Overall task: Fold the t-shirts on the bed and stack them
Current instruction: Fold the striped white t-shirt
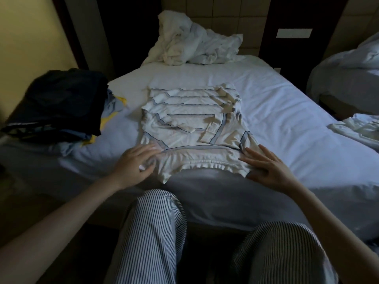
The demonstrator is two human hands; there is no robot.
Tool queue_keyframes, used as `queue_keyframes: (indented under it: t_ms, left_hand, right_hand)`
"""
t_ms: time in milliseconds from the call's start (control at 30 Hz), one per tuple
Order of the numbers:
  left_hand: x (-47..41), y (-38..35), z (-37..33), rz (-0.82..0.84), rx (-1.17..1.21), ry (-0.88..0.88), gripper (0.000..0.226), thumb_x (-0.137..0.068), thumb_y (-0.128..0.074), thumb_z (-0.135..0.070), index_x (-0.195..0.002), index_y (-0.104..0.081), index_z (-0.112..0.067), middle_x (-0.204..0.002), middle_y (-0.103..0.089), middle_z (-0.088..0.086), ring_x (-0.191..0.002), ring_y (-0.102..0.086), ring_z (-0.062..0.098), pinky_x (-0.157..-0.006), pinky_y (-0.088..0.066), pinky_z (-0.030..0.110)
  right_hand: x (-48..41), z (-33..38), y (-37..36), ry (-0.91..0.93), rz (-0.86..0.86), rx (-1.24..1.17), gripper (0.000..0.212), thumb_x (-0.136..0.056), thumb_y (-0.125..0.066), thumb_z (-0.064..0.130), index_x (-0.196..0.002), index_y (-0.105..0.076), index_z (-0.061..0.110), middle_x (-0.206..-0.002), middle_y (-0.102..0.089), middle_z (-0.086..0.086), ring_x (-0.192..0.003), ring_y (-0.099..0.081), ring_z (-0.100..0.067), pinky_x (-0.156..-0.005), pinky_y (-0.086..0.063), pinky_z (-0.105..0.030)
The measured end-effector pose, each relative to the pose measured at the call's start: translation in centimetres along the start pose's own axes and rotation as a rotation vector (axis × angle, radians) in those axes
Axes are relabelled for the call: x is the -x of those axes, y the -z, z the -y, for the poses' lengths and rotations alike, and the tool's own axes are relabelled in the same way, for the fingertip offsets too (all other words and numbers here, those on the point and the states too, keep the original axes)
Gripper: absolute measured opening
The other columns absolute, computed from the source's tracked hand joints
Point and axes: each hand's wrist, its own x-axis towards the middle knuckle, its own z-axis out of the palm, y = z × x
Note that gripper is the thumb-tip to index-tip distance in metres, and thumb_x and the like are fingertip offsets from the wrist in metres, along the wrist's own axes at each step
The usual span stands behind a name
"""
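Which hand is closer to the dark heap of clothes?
Left. The left hand rests on the striped shirt nearest the dark heap; the right hand rests on its opposite corner.

A single wide-angle view from a camera worn on the person's head, tilted forward and down. It looks from the near edge of the bed (266, 103) along its length toward the padded headboard (225, 15) at the top of the frame. The lens sits close. The person's own legs in striped trousers (155, 232) fill the bottom, and both forearms enter from the lower corners. A second bed (348, 78) is cut off by the right border.
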Motion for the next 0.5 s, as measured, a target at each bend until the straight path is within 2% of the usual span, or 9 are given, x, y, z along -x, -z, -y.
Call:
queue_keyframes:
  t_ms: [67,133,233,300,333,433,500]
  left_hand:
    - [1.6,-0.2,1.5,0.197,-0.096,0.005,0.068,-0.075,-0.046,-0.051,-0.140,-0.041,-0.031,-0.150,-0.036,0.001,-0.138,-0.033,0.020,-0.108,-0.029,0.044]
    - [1.8,-0.5,1.8,0.247,-0.141,0.000,0.074,-0.073,-0.045,-0.053,-0.144,-0.035,-0.034,-0.153,-0.030,-0.002,-0.140,-0.025,0.016,-0.109,-0.025,0.042]
    - [0.9,-1.2,1.1,0.051,-0.046,0.009,0.051,-0.075,-0.058,-0.031,-0.126,-0.060,-0.023,-0.132,-0.057,0.007,-0.123,-0.047,0.021,-0.097,-0.040,0.047]
    - [0.4,-1.5,0.7,-0.060,0.055,0.038,0.040,-0.074,-0.058,-0.009,-0.113,-0.069,-0.011,-0.118,-0.066,0.013,-0.111,-0.059,0.029,-0.092,-0.046,0.047]
    - [0.3,-1.8,0.6,-0.095,0.092,0.053,0.036,-0.076,-0.057,-0.005,-0.109,-0.070,-0.004,-0.113,-0.067,0.015,-0.108,-0.062,0.033,-0.092,-0.047,0.045]
    - [0.3,-1.7,0.0,-0.114,0.221,0.180,0.031,-0.086,-0.054,0.000,-0.115,-0.063,0.007,-0.119,-0.063,0.021,-0.115,-0.058,0.036,-0.102,-0.037,0.031]
    - [0.3,-0.7,-1.1,-0.078,0.348,0.288,0.032,-0.091,-0.051,0.005,-0.122,-0.058,0.007,-0.129,-0.057,0.021,-0.125,-0.050,0.032,-0.105,-0.028,0.025]
  right_hand:
    - [-0.1,0.2,0.0,-0.031,0.003,-0.020,0.059,-0.079,-0.040,0.061,-0.134,-0.037,0.039,-0.142,-0.028,0.020,-0.142,-0.015,-0.024,-0.113,-0.020,-0.038]
    - [-0.3,0.3,-0.1,-0.056,-0.002,-0.002,0.050,-0.086,-0.047,0.051,-0.133,-0.038,0.036,-0.141,-0.026,0.021,-0.141,-0.015,-0.021,-0.114,-0.020,-0.036]
    - [-0.4,0.7,-0.1,-0.119,-0.008,0.000,0.037,-0.092,-0.057,0.030,-0.128,-0.055,0.030,-0.140,-0.025,0.021,-0.141,-0.020,-0.017,-0.112,-0.020,-0.030]
    - [-0.6,1.1,-0.1,-0.156,-0.003,-0.036,0.033,-0.091,-0.058,0.022,-0.124,-0.061,0.020,-0.141,-0.030,0.016,-0.141,-0.022,-0.017,-0.109,-0.019,-0.023]
    - [-0.6,1.4,0.0,-0.175,-0.002,-0.063,0.033,-0.091,-0.059,0.019,-0.123,-0.061,0.016,-0.141,-0.034,0.011,-0.141,-0.023,-0.019,-0.109,-0.018,-0.022]
    - [-0.7,2.6,0.3,-0.260,0.003,-0.162,0.035,-0.092,-0.057,0.012,-0.127,-0.057,0.007,-0.143,-0.042,-0.007,-0.141,-0.025,-0.022,-0.114,-0.021,-0.029]
    - [-0.3,4.0,0.8,-0.359,-0.010,-0.212,0.034,-0.094,-0.053,0.013,-0.127,-0.056,0.005,-0.143,-0.042,-0.013,-0.138,-0.031,-0.023,-0.109,-0.026,-0.029]
